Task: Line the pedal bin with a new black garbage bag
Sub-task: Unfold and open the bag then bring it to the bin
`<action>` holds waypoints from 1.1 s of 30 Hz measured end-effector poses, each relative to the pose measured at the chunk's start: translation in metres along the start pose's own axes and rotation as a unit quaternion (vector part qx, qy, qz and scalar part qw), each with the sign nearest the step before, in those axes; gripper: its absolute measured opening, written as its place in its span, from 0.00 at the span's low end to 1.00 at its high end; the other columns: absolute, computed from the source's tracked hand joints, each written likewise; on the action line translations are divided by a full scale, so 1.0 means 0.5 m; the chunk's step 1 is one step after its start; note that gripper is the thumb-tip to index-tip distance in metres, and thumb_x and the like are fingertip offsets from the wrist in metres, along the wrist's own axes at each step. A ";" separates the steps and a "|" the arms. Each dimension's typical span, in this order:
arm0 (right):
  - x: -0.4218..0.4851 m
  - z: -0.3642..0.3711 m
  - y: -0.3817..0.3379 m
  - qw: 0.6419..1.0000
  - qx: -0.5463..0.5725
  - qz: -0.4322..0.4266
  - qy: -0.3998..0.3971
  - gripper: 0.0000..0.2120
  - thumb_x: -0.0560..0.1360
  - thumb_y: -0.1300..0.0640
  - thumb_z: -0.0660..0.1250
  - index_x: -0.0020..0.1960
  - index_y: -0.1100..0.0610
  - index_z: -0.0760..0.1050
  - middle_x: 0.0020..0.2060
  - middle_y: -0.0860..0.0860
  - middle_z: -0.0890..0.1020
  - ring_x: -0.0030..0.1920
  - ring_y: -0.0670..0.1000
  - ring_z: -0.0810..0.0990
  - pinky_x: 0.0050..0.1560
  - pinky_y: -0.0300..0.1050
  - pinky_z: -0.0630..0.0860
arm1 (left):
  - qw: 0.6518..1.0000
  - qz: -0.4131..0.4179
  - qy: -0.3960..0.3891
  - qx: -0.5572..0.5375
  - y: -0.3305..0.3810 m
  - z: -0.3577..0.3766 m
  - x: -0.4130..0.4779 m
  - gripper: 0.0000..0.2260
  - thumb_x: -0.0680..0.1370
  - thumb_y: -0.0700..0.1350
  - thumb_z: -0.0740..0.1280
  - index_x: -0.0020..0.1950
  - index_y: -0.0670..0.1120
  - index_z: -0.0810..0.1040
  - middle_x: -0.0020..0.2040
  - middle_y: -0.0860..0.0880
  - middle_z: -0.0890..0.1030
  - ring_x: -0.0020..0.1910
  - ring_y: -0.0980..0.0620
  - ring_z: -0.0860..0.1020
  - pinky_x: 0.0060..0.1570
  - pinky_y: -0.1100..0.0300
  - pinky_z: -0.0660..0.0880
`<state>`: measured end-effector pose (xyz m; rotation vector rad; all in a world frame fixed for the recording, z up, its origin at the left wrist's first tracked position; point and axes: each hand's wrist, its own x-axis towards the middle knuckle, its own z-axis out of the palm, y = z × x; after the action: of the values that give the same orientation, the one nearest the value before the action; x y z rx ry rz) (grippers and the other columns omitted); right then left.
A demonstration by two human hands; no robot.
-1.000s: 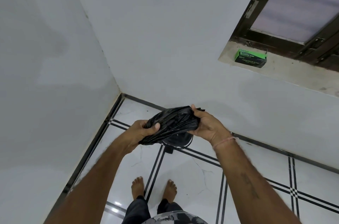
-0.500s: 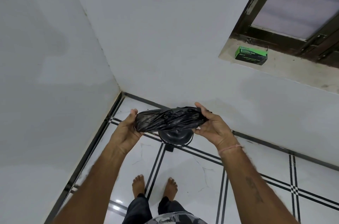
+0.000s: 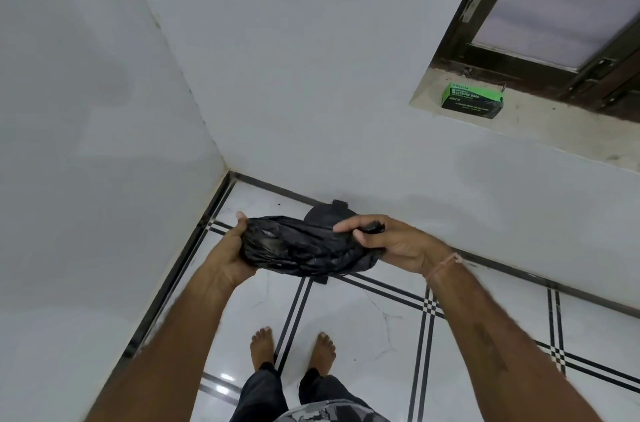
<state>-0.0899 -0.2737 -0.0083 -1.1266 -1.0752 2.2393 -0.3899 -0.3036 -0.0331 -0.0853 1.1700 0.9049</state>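
Observation:
A crumpled black garbage bag (image 3: 301, 247) stretches between both hands at waist height, above the floor. My left hand (image 3: 230, 253) cups its left end from below, thumb at the top. My right hand (image 3: 388, 240) grips the right end, with a black tip of the bag poking out between its fingers. Right behind and under the bag stands the black pedal bin (image 3: 325, 210) against the wall; only its top rear edge and a small piece near the floor show, the bag hiding the rest.
A green and black box of garbage bags (image 3: 472, 101) lies on the window sill (image 3: 554, 125) at the upper right. White walls meet in a corner at the left. My bare feet (image 3: 294, 347) stand on the glossy white tiled floor (image 3: 363, 324) before the bin.
The bag has been turned and pulled out wider between the hands. My right hand's fingers have closed round its right end, and the bin's top rear now shows above the bag.

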 end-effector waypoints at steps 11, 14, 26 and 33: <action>0.053 -0.012 0.030 0.897 0.372 -0.058 0.232 0.14 0.80 0.69 0.64 0.60 0.58 0.83 0.46 0.50 0.87 0.34 0.43 0.82 0.23 0.31 0.71 | 0.982 0.101 -0.078 -0.139 -0.046 0.015 0.000 0.25 0.84 0.55 0.61 0.44 0.38 0.88 0.49 0.39 0.87 0.47 0.43 0.88 0.44 0.51 0.85; 0.056 -0.009 0.036 0.875 0.394 -0.059 0.273 0.11 0.72 0.60 0.75 0.54 0.54 0.86 0.48 0.51 0.86 0.43 0.49 0.82 0.30 0.36 0.78 | 0.991 0.080 -0.063 -0.089 -0.044 0.028 -0.001 0.18 0.83 0.51 0.63 0.54 0.37 0.83 0.49 0.40 0.87 0.44 0.44 0.88 0.38 0.54 0.84; 0.054 0.017 0.022 0.972 -0.183 0.029 0.145 0.17 0.80 0.72 0.66 0.53 0.53 0.86 0.45 0.44 0.88 0.49 0.41 0.85 0.52 0.30 0.77 | 0.993 0.094 -0.077 0.002 0.052 -0.007 -0.006 0.21 0.85 0.53 0.60 0.47 0.44 0.90 0.60 0.40 0.84 0.49 0.44 0.87 0.46 0.45 0.85; 0.146 0.073 0.035 0.897 -0.388 0.039 0.207 0.14 0.80 0.57 0.70 0.65 0.55 0.83 0.60 0.50 0.85 0.66 0.54 0.81 0.69 0.47 0.75 | 0.942 0.114 -0.236 0.209 0.050 0.033 0.004 0.18 0.86 0.46 0.59 0.74 0.44 0.74 0.69 0.40 0.80 0.67 0.42 0.79 0.66 0.50 0.76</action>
<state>-0.1628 -0.2541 -0.0440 -1.8716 -1.7973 1.4853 -0.3935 -0.2777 -0.0181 0.5954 0.9035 0.7988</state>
